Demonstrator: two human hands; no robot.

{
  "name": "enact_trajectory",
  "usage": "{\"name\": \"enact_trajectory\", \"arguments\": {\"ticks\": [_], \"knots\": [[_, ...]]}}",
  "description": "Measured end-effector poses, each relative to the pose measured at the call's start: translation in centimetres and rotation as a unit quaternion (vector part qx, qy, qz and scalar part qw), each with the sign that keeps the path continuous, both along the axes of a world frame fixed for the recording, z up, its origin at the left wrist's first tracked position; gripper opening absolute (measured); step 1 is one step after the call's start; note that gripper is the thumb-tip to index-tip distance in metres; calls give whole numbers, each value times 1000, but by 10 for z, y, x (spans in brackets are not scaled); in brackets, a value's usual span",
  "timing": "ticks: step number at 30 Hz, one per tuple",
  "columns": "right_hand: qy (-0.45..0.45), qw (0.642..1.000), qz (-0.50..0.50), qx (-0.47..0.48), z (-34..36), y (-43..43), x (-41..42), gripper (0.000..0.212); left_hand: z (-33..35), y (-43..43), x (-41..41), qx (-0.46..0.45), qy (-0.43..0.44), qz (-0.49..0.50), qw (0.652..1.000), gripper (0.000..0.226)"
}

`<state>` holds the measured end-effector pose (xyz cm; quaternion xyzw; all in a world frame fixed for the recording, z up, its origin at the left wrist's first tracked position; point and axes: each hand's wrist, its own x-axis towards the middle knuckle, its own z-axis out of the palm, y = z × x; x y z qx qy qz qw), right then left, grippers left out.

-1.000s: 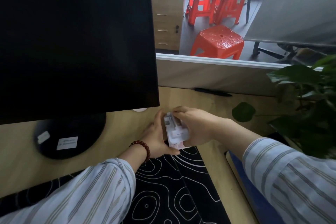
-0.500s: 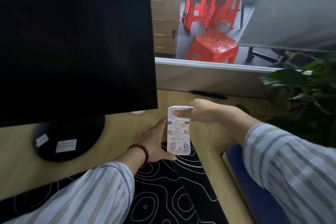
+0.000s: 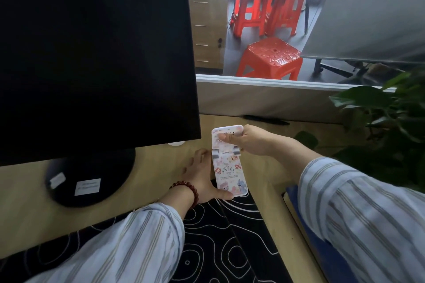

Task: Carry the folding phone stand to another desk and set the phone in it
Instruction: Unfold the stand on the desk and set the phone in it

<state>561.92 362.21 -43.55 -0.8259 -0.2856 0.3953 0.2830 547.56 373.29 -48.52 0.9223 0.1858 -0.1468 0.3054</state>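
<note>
Your right hand (image 3: 251,142) pinches the white cartoon-printed folding phone stand's (image 3: 227,163) top panel; your left hand (image 3: 200,179) clasps its base.

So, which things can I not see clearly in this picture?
- Phone: not visible anywhere in the head view.
- Folding phone stand: its back and underside, hidden by its own printed panel; its small print is too small to read.
- Left hand: fingers partly behind the stand.
- Monitor base: labels blurred.
- Right hand: fingertips hidden behind the stand.
</note>
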Motion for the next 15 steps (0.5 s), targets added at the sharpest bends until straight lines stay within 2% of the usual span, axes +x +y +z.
{"name": "enact_trajectory", "arguments": {"ticks": [2,6,8,10,11,15], "knots": [[8,1000,-16,6,1,3,0,61,1,2,2,2,4,4,1000,114],[18,1000,-6,19,1,0,-3,45,1,1,3,16,17,1,1000,116],[1,999,-37,36,1,-5,-5,53,4,-2,2,8,17,3,1000,115],[5,996,-75,56,0,-10,-7,68,5,-2,2,7,15,4,1000,114],[11,995,-81,63,-1,-11,-9,69,5,-3,3,12,14,4,1000,113],[15,993,-86,80,0,-9,-14,46,6,-3,5,19,26,7,999,114]]}}
